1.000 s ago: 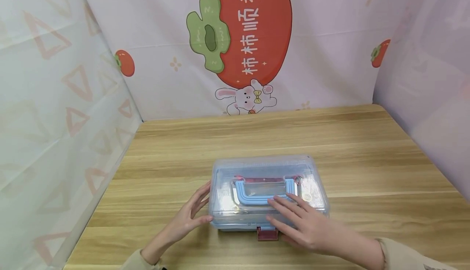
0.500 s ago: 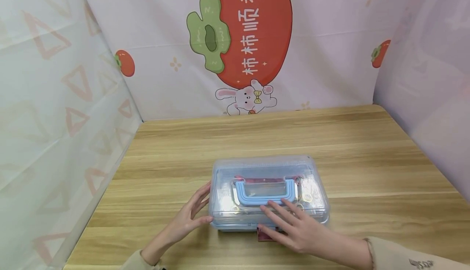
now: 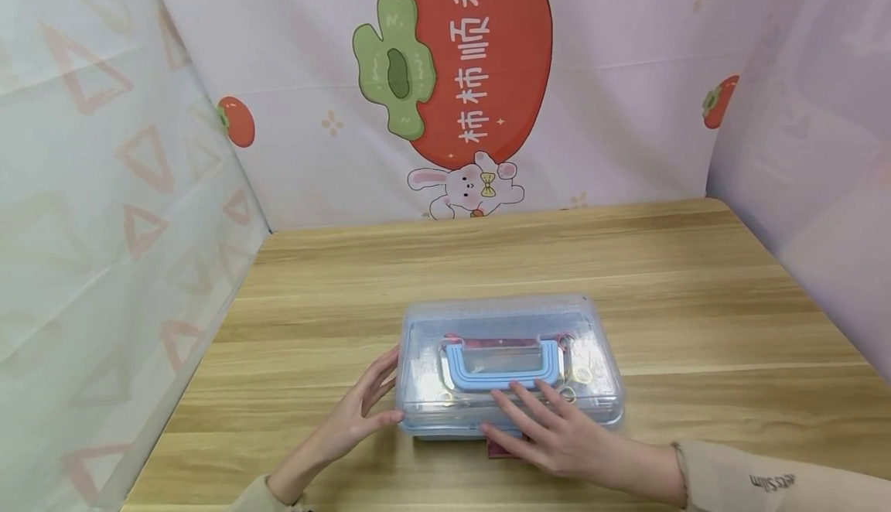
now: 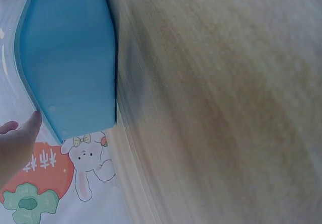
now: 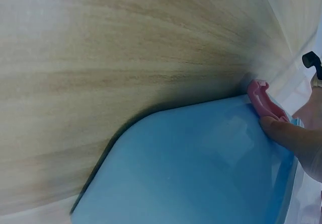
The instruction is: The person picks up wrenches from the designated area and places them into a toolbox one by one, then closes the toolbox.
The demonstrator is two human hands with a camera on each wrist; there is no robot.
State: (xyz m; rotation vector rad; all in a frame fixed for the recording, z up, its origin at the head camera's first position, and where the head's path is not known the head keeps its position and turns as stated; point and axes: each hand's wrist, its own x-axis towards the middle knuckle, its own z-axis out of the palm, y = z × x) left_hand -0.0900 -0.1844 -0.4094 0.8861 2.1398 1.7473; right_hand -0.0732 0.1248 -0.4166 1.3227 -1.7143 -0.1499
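Note:
A clear-lidded storage box [image 3: 426,342] with a light blue base [image 5: 201,168] stands on the table. Its blue handle [image 3: 487,381] lies folded on the lid. My left hand [image 3: 351,415] touches the box's left side, fingers and thumb spread; in the left wrist view a fingertip [image 4: 35,119] meets the lid's rim. The fingers of my right hand [image 3: 560,435] rest on the lid's front, near the handle. In the right wrist view its thumb [image 5: 289,135] touches the dark pink latch [image 5: 261,100], which tilts away from the base. Part of the latch is hidden in the head view.
Through the lid show a pink-red strip [image 3: 501,343] and yellow ring shapes [image 3: 582,375], too unclear to name. The wooden table [image 3: 334,280] reaches back to a printed cloth [image 3: 612,133]. Cloth walls stand at the left [image 3: 90,280] and right.
My right hand has slid left along the box's front, and its thumb side now covers more of the latch. The left hand and the box have stayed in place.

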